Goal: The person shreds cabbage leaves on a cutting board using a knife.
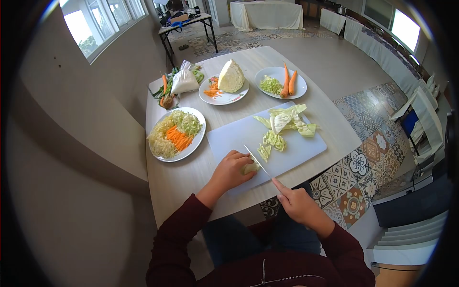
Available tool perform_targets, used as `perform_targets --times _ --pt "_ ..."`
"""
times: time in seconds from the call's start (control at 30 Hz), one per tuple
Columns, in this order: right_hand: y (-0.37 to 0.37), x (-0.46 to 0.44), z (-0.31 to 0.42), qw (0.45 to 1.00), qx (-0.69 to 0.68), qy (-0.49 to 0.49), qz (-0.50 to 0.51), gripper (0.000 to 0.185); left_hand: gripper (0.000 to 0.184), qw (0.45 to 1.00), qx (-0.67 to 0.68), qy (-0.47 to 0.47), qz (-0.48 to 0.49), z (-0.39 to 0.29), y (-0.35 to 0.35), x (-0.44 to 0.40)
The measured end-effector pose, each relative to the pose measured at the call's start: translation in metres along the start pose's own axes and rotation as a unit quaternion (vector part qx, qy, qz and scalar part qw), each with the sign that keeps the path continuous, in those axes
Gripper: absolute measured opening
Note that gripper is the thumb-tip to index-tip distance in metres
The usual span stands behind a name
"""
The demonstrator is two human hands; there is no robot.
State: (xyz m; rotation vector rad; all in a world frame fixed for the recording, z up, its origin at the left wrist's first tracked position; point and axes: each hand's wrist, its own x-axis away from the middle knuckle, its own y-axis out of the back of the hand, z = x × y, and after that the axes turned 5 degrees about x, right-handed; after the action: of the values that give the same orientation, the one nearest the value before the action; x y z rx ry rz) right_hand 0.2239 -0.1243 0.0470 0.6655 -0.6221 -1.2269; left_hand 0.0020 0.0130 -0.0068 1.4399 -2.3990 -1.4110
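My left hand (234,171) is closed over a small piece of cabbage (250,167) at the near edge of the white cutting board (220,138); the fingers partly hide it. In my right hand (297,203) is a knife (258,162), the index finger stretched along its back. The blade slants up and left, right beside the fingertips of my left hand. Just past the blade lies shredded cabbage (274,140), in small heaps on the board. Farther back on the board are loose cabbage leaves (287,119).
A plate (202,131) of shredded vegetables stands left. Behind are a plate (229,99) with a cabbage wedge (232,76) and grated carrot, and a plate (300,81) with two carrots (286,82) and shreds. A white plastic bag (185,82) lies among vegetables at the back left.
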Motion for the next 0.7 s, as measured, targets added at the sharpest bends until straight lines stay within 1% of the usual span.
perform_targets --times 0.23,0.6,0.7 --pt "-0.013 -0.029 -0.001 1.0 0.02 0.013 -0.02 0.05 0.029 1.0 0.0 -0.003 -0.004 0.002 -0.001 0.001" --pt "-0.009 0.011 -0.002 1.0 0.015 0.004 -0.025 0.049 0.029 1.0 0.001 0.009 -0.004 -0.002 -0.001 0.001" --pt "0.0 0.028 0.003 1.0 0.009 -0.024 -0.002 0.049 0.028 1.0 0.0 -0.005 -0.02 0.001 -0.003 0.002"
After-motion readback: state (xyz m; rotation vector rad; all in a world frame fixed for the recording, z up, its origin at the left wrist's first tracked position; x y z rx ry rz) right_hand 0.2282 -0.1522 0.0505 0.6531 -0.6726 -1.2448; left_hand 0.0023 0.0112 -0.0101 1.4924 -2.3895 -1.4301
